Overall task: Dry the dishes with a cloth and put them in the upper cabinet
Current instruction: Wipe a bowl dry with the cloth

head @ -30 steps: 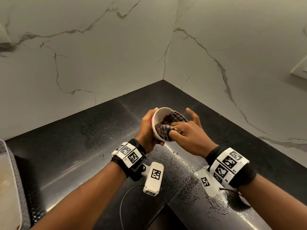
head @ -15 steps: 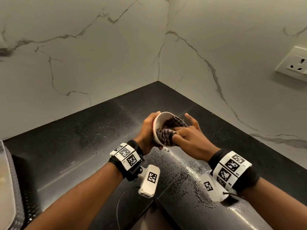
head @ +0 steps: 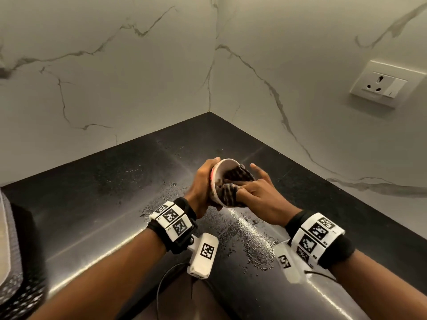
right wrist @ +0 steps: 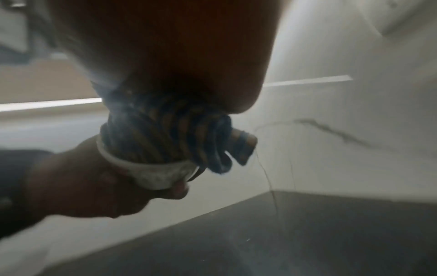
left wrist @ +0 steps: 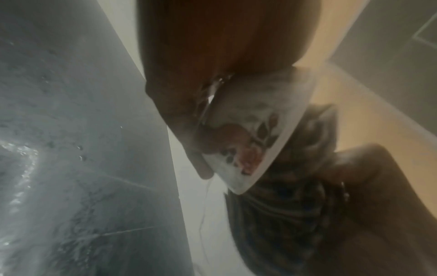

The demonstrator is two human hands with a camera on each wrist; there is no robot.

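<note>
Two hands up over the black counter [head: 97, 204], near its back corner, both on one bowl [head: 222, 168].

Left hand [head: 203, 184] grips the bowl from outside, fingers wrapped round its back and base, thumb at the rim. Bowl is tipped on its side, mouth toward the right hand, held clear of the counter. White inside; left wrist view shows a red and dark floral print on the outer wall [left wrist: 246, 149].

Right hand [head: 256, 195] pinches a bunched checked cloth [head: 231, 192], dark stripes, and has it pushed into the bowl's mouth. Thumb and two fingers curl into the cloth; index and one other finger stick out straight past the far rim. Right wrist view: cloth [right wrist: 165, 138] fills the bowl [right wrist: 153, 175], one loose end hanging over the rim on the right side. Both wrist views are blurred, so finer finger contact can't be read.

Counter under the hands is wet: droplets and a smeared puddle [head: 254, 241] toward the front edge. Marble walls [head: 115, 77] meet at the corner behind. Socket with switch [head: 384, 85] on the right wall. Grey mat with a pale tray [head: 7, 239] at the counter's left edge, mostly cut off. Both wrists carry black bands with white tag blocks.
</note>
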